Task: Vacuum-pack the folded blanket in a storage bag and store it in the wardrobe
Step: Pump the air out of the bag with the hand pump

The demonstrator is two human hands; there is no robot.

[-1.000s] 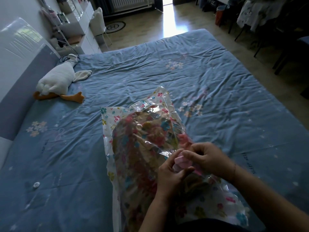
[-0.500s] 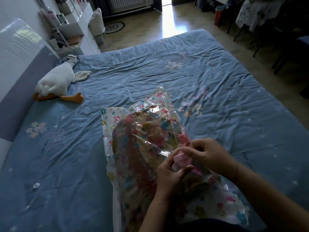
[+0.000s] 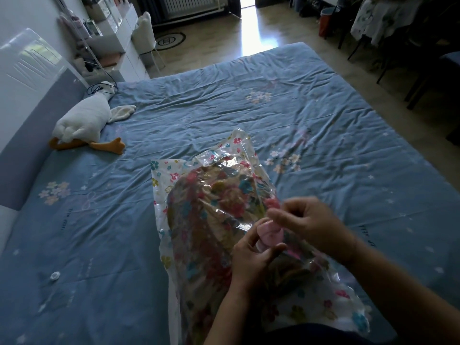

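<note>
A clear storage bag [image 3: 174, 178] printed with small flowers lies on the blue bed, reaching from mid-bed to the near edge. Inside it is the folded blanket [image 3: 211, 220], brownish with red and blue patches. On top of the bag sits a round pink valve [image 3: 270, 234]. My left hand [image 3: 251, 260] grips the valve from below with thumb and fingers. My right hand [image 3: 308, 222] pinches the valve's top from the right, fingers curled.
A white goose plush toy [image 3: 84, 123] lies at the left by the grey headboard [image 3: 27, 145]. A small white round cap [image 3: 54, 275] rests on the blue sheet [image 3: 323, 120] at near left. Chairs, a bin and white shelves stand on the floor beyond the bed.
My right hand has shifted slightly up and to the right on the pink valve. The left hand stays under it. The bag has not moved.
</note>
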